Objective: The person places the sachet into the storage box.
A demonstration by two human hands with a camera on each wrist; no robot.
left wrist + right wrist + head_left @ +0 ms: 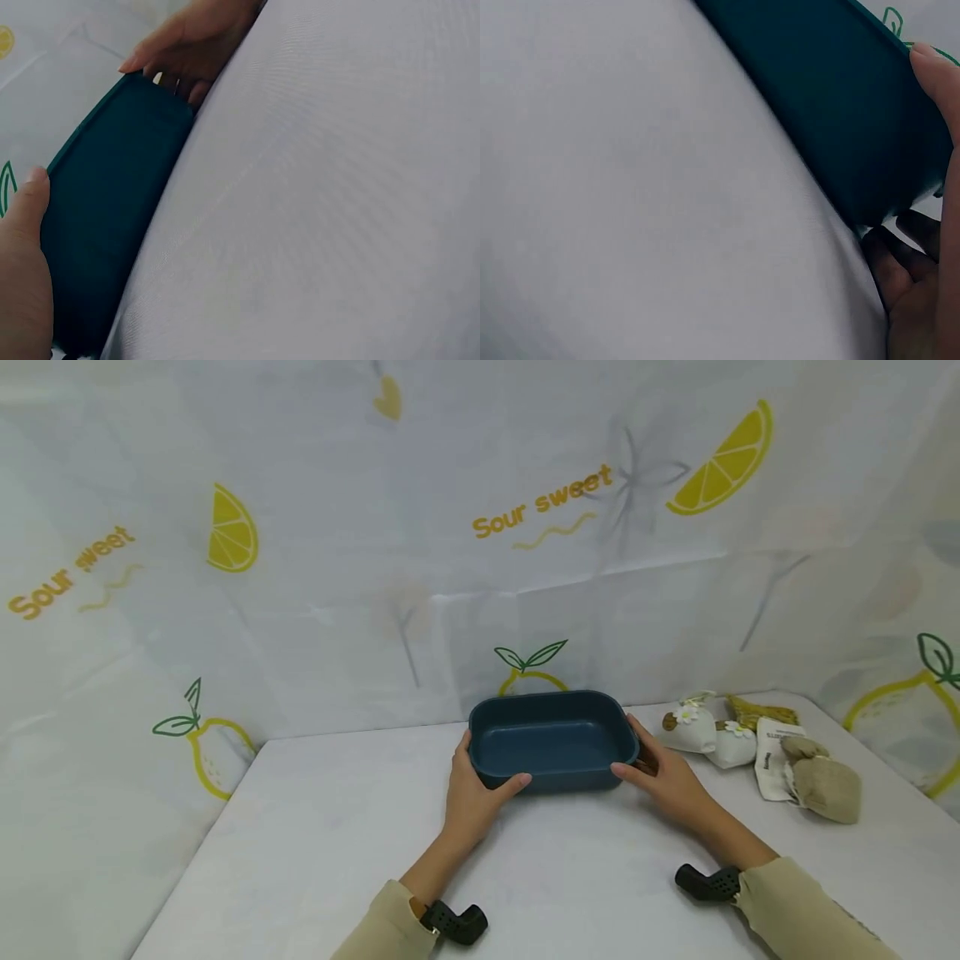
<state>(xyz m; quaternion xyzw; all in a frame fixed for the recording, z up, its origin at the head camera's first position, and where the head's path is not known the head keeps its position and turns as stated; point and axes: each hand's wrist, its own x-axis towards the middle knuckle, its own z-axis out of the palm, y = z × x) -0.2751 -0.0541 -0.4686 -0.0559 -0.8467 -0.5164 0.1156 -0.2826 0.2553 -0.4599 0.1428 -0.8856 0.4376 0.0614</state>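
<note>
A dark blue rectangular dish with rounded corners sits near the back of the white table, its hollow facing up with nothing inside. My left hand holds its left end, thumb on the front rim and fingers along the side. At the opposite end, my right hand grips the right front corner, its thumb at the rim and the other fingers curled beside the end wall. Both wrist views show the dish's plain front wall close over the tabletop, with a thumb at its upper edge.
Right of the dish lie two white pouches with daisy trim, a yellowish bundle, a white printed packet and a tan cloth pouch. A lemon-printed white curtain hangs behind the table.
</note>
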